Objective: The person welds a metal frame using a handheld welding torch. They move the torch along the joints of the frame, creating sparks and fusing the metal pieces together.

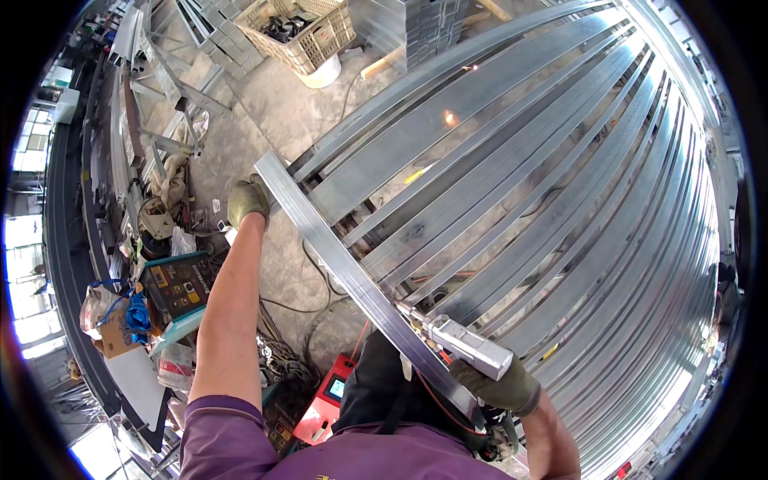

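Metal slats (pixel 512 160) span the right, behind an end bar (pixel 356 280). The left hand (pixel 249 203) is at its far end, a handheld tool (pixel 470 346) at its nearer part. Beyond, a crate (pixel 324 38) sits on a bucket (pixel 322 76), left of stacked tubes (pixel 430 34).

A beige lattice-sided plastic crate (pixel 277 50) of dark pieces (pixel 288 29) overhangs the rim of a round white bucket (pixel 323 76); a bright-blue bundle (pixel 138 315) shows at the right edge of a brown cardboard box (pixel 117 338).

Two gloved hands (pixel 249 202) (pixel 500 390), one handheld tool (pixel 470 344), one plastic crate (pixel 324 51)
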The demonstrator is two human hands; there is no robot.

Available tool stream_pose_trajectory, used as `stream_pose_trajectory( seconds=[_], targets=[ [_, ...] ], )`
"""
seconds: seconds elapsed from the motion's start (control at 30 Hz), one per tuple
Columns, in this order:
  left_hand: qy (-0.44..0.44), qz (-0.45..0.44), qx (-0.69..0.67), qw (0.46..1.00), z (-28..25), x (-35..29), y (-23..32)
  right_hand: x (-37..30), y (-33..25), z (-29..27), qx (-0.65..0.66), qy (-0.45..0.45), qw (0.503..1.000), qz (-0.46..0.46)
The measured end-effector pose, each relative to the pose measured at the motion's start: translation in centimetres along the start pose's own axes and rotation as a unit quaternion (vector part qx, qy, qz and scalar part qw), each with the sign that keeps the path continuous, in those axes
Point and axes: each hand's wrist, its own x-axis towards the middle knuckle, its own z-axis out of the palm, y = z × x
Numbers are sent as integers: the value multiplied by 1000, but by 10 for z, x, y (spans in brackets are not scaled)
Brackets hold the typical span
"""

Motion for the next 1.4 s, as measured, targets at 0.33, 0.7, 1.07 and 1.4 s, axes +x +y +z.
stream_pose_trajectory(
  seconds=[0.33, 0.7, 1.07, 1.4],
  targets=[
    [29, 17, -123, 992, -7, -29, 10, -77, -21, 2, 99, 108, 986, 85],
    [98, 26, -473, 875, 49, -166, 18, -72, -62, -47, 57, 55, 997, -24],
    [-9, -181, -434, 883, 11, -250, 87, -13, 14, -43, 44, -38, 997, -42],
    [-25, -187, -381, 905, 7, -250, 90, 5, 15, -43, 100, -73, 992, -15]
  ],
)
